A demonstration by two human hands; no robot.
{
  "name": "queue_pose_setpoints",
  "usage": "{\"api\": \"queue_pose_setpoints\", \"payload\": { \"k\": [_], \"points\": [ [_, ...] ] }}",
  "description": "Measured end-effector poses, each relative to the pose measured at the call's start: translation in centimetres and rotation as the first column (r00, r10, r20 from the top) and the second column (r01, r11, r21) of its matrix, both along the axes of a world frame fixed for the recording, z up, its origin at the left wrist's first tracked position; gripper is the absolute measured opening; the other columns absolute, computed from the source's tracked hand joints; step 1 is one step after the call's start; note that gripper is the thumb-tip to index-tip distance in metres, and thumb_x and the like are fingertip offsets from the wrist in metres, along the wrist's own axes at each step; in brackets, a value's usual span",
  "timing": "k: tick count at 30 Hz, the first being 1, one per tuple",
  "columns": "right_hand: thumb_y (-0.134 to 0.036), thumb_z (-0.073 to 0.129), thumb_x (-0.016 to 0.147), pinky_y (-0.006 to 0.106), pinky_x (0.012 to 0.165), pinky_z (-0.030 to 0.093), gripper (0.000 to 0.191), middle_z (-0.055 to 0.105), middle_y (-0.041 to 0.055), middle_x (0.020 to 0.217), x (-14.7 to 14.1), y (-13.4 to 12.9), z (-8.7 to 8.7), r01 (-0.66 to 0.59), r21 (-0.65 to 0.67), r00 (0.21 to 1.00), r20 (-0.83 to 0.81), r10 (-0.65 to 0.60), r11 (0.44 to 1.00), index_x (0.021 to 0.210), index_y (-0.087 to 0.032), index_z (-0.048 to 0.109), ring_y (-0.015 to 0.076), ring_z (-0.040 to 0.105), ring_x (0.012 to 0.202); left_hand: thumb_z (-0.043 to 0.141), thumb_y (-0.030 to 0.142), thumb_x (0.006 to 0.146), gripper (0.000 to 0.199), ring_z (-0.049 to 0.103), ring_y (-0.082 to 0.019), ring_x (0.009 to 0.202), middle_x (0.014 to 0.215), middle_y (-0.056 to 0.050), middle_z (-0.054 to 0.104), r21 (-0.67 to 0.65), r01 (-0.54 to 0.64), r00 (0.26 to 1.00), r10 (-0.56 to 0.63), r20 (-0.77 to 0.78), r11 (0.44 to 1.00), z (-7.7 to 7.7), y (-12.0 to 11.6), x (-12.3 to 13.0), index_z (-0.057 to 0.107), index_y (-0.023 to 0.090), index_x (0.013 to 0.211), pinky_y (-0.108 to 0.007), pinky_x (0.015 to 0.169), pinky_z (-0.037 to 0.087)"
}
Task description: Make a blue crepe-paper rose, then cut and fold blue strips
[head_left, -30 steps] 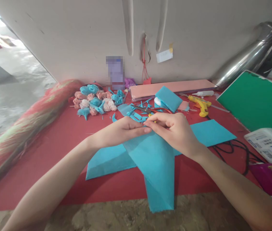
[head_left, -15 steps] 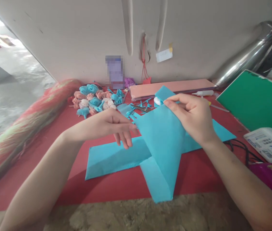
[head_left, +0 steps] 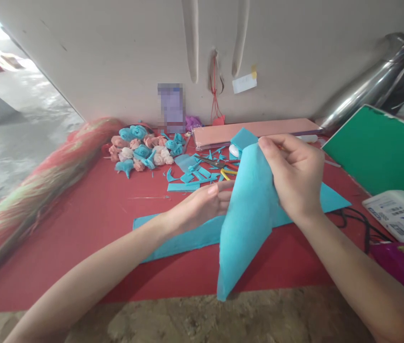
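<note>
Along the left edge of the red table (head_left: pixel 173 281) lies a thick roll (head_left: pixel 55 176), stringy and fibrous, pink shading to pale yellow. Beside its far end, toward the back left corner, a heap of crinkled flowers (head_left: pixel 143 147) in blue, pink and white fills the surface, with a blurred purple panel (head_left: pixel 172 108) upright behind. A stretch of smooth red surface separates the roll from the left forearm, and a thin needle-like piece (head_left: pixel 148 197) lies just beyond that arm. The left hand (head_left: pixel 205 202) is loosely curled above a long, flat blue strip (head_left: pixel 187 240); its fingertips pass behind the raised sheet, so I cannot tell whether they grip it. Past it, angular scraps (head_left: pixel 205 176) and a dark-jawed tool (head_left: pixel 216 162) crowd the middle. The thin blue sheet (head_left: pixel 247 214), curved and tapering, hangs over the table's centre, its lower tip overlapping the front edge in view. The right hand (head_left: pixel 295 174) pinches its top corner between thumb and fingers. Behind, a folded blue piece (head_left: pixel 244 139) sits before a long pink pack (head_left: pixel 255 132) along the back edge. Rightward, a stiff green board (head_left: pixel 384 152), black cables (head_left: pixel 362 228) and a white box (head_left: pixel 398 216) hem in the right edge, with a magenta device (head_left: pixel 400 267) nearer the front corner.
</note>
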State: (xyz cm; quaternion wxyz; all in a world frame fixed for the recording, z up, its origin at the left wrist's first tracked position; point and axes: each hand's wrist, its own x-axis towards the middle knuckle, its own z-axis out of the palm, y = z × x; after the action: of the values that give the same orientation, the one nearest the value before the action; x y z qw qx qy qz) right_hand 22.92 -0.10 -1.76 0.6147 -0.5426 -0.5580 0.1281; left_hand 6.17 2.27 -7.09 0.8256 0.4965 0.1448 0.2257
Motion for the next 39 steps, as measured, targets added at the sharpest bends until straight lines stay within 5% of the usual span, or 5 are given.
{"api": "queue_pose_setpoints", "payload": {
  "k": [11,15,20,31,39],
  "points": [
    [-0.031,0.066,0.079,0.03,0.059,0.042,0.015,0.059,-0.0012,0.067,1.7,2.1,-0.4,-0.133,-0.089,0.88,-0.468,0.076,0.987,0.065,-0.026,0.063,0.0138,0.055,0.067,0.082,0.034,0.064,0.029,0.067,-0.019,0.083,0.09,-0.006,0.075,-0.287,-0.055,0.991,0.016,-0.136,0.956,-1.2,-1.8,0.2,0.072,0.016,0.085,-0.031,0.082,0.049],
    [-0.045,0.062,0.078,0.03,0.06,0.049,0.026,0.066,0.0037,0.072,2.0,2.2,0.5,-0.463,-0.275,0.736,-0.648,0.194,0.843,0.076,-0.02,0.068,0.0162,0.061,0.068,0.08,0.03,0.066,0.031,0.068,-0.02,0.086,0.093,-0.008,0.075,-0.399,-0.036,0.994,-0.008,-0.109,0.916,-0.7,-2.0,0.5,0.072,0.014,0.092,-0.032,0.084,0.05],
    [-0.022,0.074,0.067,0.028,0.061,0.054,0.013,0.07,0.0038,0.077,2.5,1.8,0.8,-0.55,-0.457,0.73,-0.67,0.137,0.698,0.075,-0.02,0.064,0.0188,0.066,0.076,0.069,0.02,0.077,0.02,0.069,-0.022,0.087,0.094,-0.01,0.075,-0.394,-0.027,0.988,-0.035,-0.15,0.919,-0.1,-2.0,-0.4,0.071,0.012,0.095,-0.037,0.088,0.049],
    [-0.016,0.059,0.079,0.029,0.072,0.055,0.009,0.07,0.0029,0.071,4.8,3.0,-3.0,-0.484,-0.474,0.729,-0.684,0.039,0.736,0.072,-0.018,0.064,0.0153,0.067,0.068,0.075,0.023,0.067,0.026,0.069,-0.022,0.078,0.085,-0.01,0.075,-0.426,-0.209,0.897,-0.001,-0.442,0.88,-2.4,-4.8,-4.1,0.071,0.01,0.089,-0.031,0.073,0.053],
    [-0.017,0.045,0.085,0.032,0.087,0.054,0.02,0.073,0.0036,0.087,6.3,0.8,-5.9,-0.333,-0.463,0.665,-0.733,-0.143,0.821,0.08,-0.02,0.064,0.0167,0.068,0.092,0.059,0.027,0.081,0.015,0.057,-0.023,0.112,0.104,-0.004,0.07,-0.531,-0.376,0.922,0.362,-0.136,0.759,-3.6,-7.9,-4.9,0.067,0.021,0.093,-0.043,0.101,0.043]
  ]
}}
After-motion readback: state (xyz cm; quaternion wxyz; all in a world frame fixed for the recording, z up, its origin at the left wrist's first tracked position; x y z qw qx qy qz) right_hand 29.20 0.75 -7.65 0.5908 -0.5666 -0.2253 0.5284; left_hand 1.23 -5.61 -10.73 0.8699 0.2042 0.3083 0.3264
